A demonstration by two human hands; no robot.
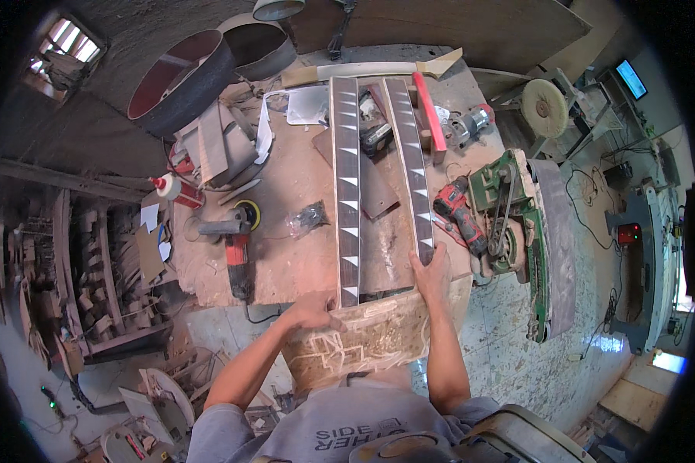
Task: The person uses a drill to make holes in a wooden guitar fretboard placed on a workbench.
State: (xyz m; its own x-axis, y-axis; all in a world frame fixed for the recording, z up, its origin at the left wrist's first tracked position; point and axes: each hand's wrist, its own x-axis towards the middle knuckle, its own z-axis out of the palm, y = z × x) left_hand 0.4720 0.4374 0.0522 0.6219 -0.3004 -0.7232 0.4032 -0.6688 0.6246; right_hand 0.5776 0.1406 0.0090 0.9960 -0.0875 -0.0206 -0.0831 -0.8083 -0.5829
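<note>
One grey shirt (286, 426) fronts two hands (310, 313) (434, 275) at two inlaid strips (348, 202) (410, 164).

Your left strip (349, 194) and right strip (411, 170), both dark brown, striking rows of white triangles, pale edges! Bright red on the far bar (429, 116), green on the sander (534, 251) at right, white for the red-capped bottle (177, 190) at left, grey your shirt (309, 423)!

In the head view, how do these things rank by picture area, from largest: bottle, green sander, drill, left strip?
1. Green sander
2. Left strip, though longer than the sander
3. Drill
4. Bottle
</note>
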